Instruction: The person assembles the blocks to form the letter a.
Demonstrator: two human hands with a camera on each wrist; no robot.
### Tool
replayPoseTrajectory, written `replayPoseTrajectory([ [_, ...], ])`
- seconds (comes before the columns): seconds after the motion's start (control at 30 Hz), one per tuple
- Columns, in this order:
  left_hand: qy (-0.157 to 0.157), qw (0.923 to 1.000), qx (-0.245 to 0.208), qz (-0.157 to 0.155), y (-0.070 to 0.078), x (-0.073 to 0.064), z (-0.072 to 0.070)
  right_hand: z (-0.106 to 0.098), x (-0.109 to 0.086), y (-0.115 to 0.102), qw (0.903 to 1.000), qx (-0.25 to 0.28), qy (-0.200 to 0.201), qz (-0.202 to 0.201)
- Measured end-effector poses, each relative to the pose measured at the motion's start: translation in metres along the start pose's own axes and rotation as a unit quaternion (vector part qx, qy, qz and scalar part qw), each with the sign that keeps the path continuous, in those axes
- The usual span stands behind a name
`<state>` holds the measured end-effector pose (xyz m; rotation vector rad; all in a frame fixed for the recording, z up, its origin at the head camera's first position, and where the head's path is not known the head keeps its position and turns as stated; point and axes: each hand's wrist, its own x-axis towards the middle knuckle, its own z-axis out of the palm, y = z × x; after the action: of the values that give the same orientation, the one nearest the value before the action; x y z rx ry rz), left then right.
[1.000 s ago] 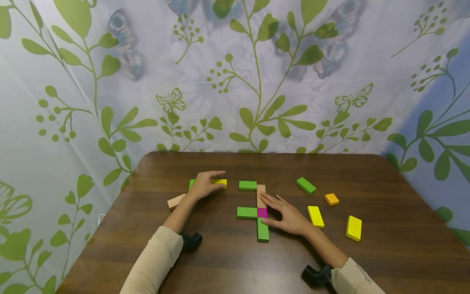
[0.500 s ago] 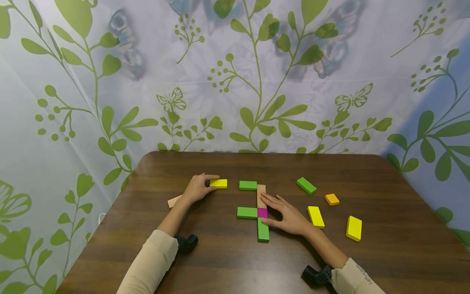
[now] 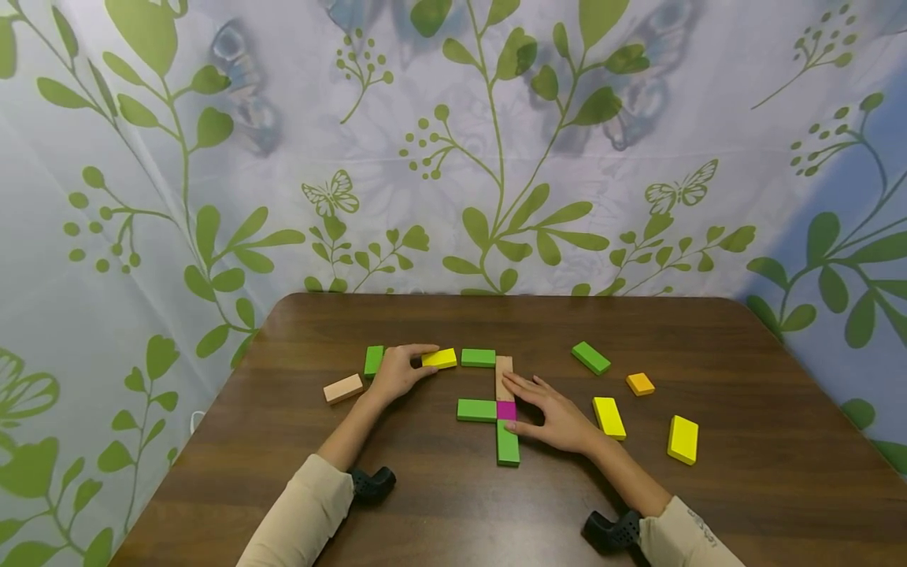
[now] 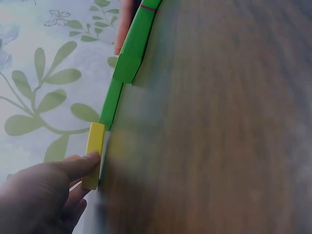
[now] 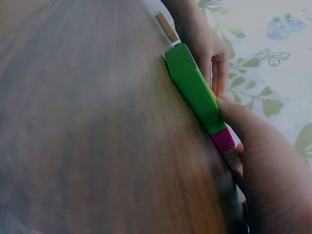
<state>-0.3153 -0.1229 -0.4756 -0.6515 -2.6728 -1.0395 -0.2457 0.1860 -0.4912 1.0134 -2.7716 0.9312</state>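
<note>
My left hand (image 3: pixel 394 376) pinches a yellow block (image 3: pixel 439 359) between thumb and fingers. In the head view, the block sits slightly tilted, just left of a green block (image 3: pixel 478 358) and close to its end. That green block meets the top of a plain wooden block (image 3: pixel 502 365). Below, a magenta block (image 3: pixel 506 410) joins a second green block (image 3: pixel 477 410) on its left and a third green block (image 3: pixel 507 450) underneath. Extended fingers of my right hand (image 3: pixel 556 413) rest on the wooden block, while its thumb touches near the magenta and lowest green blocks.
Left of my left hand lie a plain wooden block (image 3: pixel 343 389) and a partly covered green block (image 3: pixel 373 361). To the right are a green block (image 3: pixel 591 358), an orange block (image 3: pixel 641 384) and yellow blocks (image 3: pixel 609 418). A patterned cloth (image 3: pixel 397 157) hangs behind the brown table (image 3: pixel 453 520).
My left hand has shifted right with the yellow block, closing most of the distance to the upper green block. The yellow block has turned slightly. My right hand has stayed in place.
</note>
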Motion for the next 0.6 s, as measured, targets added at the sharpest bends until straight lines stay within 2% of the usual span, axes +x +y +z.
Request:
replayPoseTrajectory([
  [0.17,-0.005,1.0,0.0,0.007,-0.0001,0.002,0.0036,0.0002,0.0001,0.0016,1.0,0.001,-0.005,0.0],
  [0.3,-0.011,0.9999,0.004,0.012,0.0003,0.0033,0.0044,-0.0002,0.0008,0.0017,0.9999,-0.001,0.002,-0.017],
  [0.6,-0.011,0.9998,-0.005,0.019,0.0009,0.0056,0.0053,-0.0017,0.0002,0.0001,0.9999,-0.005,0.0,-0.012],
])
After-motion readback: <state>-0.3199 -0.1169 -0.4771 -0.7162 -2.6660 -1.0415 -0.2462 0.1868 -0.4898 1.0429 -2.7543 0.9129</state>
